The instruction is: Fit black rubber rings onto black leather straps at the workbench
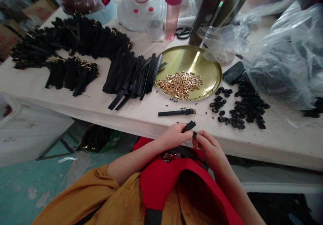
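Note:
My left hand (175, 136) is closed on a short black strap (188, 126), whose end sticks out above the fingers. Close beside it, my right hand (207, 145) pinches a small black loop (194, 134) at the fingertips. Whether the loop touches the strap I cannot tell. Just beyond the hands lies a black strap with a gold buckle (176, 112), flat on the table. Farther back, a round gold tray (212, 73) holds a heap of small gold buckles (180, 85). Many black loops (248, 105) are scattered to the right.
Loose black straps (133, 75) lie left of the tray, with bundles of buckled straps (73, 36) behind. A pink-lidded bottle (173, 14), black scissors (183, 33), dark bottles (207, 12) and a phone (233, 72) stand or lie farther back. Clear plastic bags (290, 56) fill the right.

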Available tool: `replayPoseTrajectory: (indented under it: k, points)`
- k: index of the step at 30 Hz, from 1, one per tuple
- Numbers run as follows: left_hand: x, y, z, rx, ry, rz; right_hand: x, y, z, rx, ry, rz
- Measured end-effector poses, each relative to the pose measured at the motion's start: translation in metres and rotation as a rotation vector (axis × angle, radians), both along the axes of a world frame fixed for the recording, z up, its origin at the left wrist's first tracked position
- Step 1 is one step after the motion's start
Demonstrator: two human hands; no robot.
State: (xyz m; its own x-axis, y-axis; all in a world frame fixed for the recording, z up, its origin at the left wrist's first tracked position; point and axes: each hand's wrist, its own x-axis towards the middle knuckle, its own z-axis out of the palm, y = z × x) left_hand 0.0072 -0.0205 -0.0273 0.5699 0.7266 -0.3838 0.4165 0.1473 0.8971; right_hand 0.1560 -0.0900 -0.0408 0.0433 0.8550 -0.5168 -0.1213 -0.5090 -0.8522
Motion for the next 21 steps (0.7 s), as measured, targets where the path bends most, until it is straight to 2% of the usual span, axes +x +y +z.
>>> replayPoseTrajectory:
  k: [7, 13, 21]
  points:
    - [-0.0013, 0.0021, -0.0015, -0.034, -0.030, -0.043, -0.0014, -0.0018, -0.0030, 0.043, 0.026, 0.001]
    - [-0.0015, 0.0006, 0.0027, -0.049, -0.055, -0.015, -0.0021, -0.0025, -0.0019, 0.023, 0.104, -0.020]
    - [-0.0024, -0.0001, 0.0034, 0.033, -0.051, -0.025, -0.0007, -0.0052, -0.0055, 0.142, -0.010, -0.017]
